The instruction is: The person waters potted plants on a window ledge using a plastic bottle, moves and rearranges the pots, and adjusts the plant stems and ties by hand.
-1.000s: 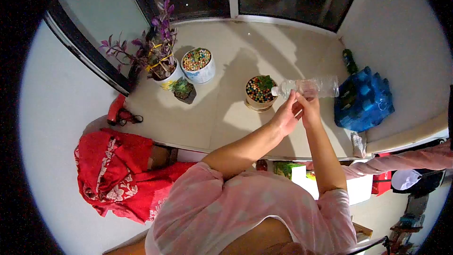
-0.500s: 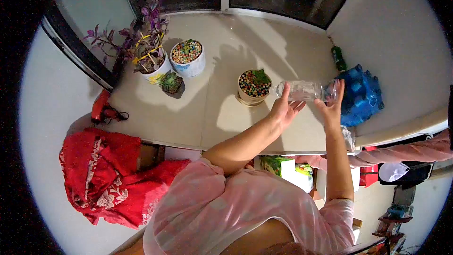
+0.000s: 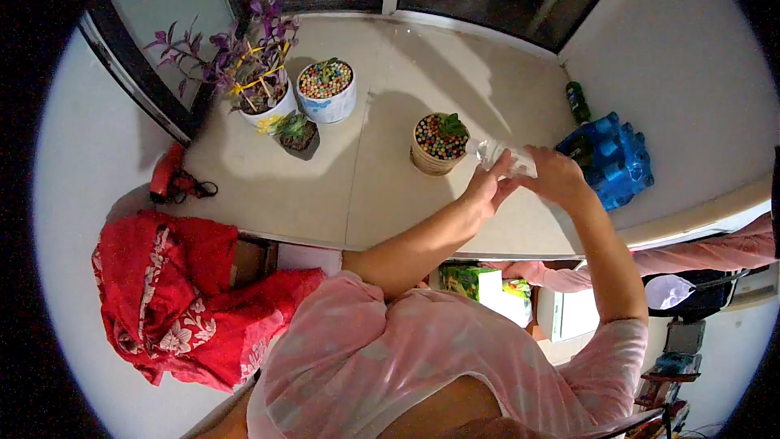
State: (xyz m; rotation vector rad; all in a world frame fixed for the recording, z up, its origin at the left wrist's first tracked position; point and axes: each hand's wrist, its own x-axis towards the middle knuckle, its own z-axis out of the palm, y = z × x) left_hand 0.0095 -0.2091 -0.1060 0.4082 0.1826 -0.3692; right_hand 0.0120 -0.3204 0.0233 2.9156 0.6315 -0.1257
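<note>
A clear plastic bottle (image 3: 487,151) lies nearly level between my two hands, its narrow neck pointing left toward a cream pot (image 3: 433,164). That pot holds multicoloured beads and a small green plant (image 3: 452,125). My left hand (image 3: 489,185) is closed around the bottle from below, close to the neck. My right hand (image 3: 556,176) wraps the other end with its fingers bent over it, hiding much of the body. The bottle's neck is just right of the pot's rim. Whether it has a cap, I cannot make out.
On the ledge's left stand a purple-leaved plant (image 3: 258,73), a white bead-filled pot (image 3: 328,106) and a small succulent (image 3: 298,132). A red hair dryer (image 3: 168,172) lies near red cloth (image 3: 175,301). Blue wrapped bottles (image 3: 619,164) and a green bottle (image 3: 578,102) are at right.
My right hand has moved left from the bottle's far end and now wraps over its body. The bottle has tipped slightly, its right end lower in view. My left hand stays near the neck.
</note>
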